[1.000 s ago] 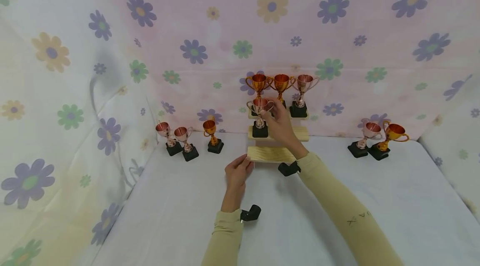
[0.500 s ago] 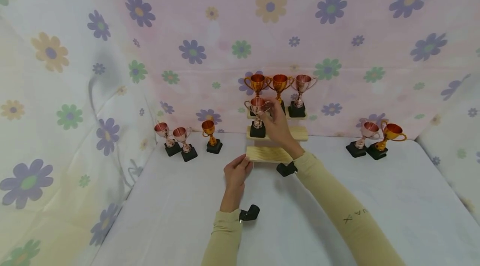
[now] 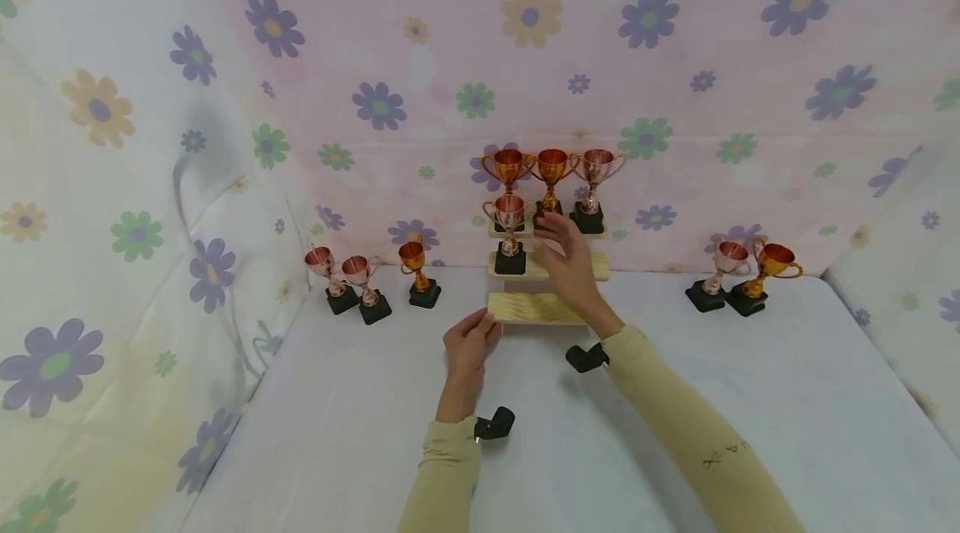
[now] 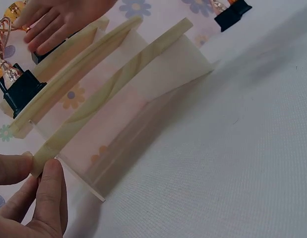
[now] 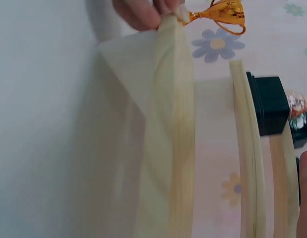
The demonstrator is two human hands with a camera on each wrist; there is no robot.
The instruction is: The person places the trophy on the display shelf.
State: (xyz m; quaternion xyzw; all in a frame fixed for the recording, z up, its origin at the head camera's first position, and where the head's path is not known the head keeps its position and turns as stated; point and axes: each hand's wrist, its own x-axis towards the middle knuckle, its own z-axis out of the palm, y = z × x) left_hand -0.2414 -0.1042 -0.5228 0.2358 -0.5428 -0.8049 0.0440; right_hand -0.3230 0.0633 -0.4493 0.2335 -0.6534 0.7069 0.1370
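A: We see the left hand (image 3: 467,343) pinching the front left corner of the pale three-step wooden display stand (image 3: 534,308), thumb and fingertips (image 4: 50,184) curled round the lowest step's end.

B: Agreed, and the stand sits on the white cloth-covered table (image 3: 750,399), at its far middle, against the pink flowered backdrop (image 3: 675,57).

A: The right hand (image 3: 570,258) hangs over the middle step with its fingers spread and relaxed. It holds nothing.

B: Just beside it, on the left of that step, stands the small rose-coloured trophy cup with a black base (image 3: 510,234). We cannot quite tell whether a fingertip touches it.

A: Three more cups line the top step (image 3: 551,183).

B: A group of three little trophies (image 3: 367,274) stands well to the left on the table, and a pair of trophies (image 3: 738,274) to the right.
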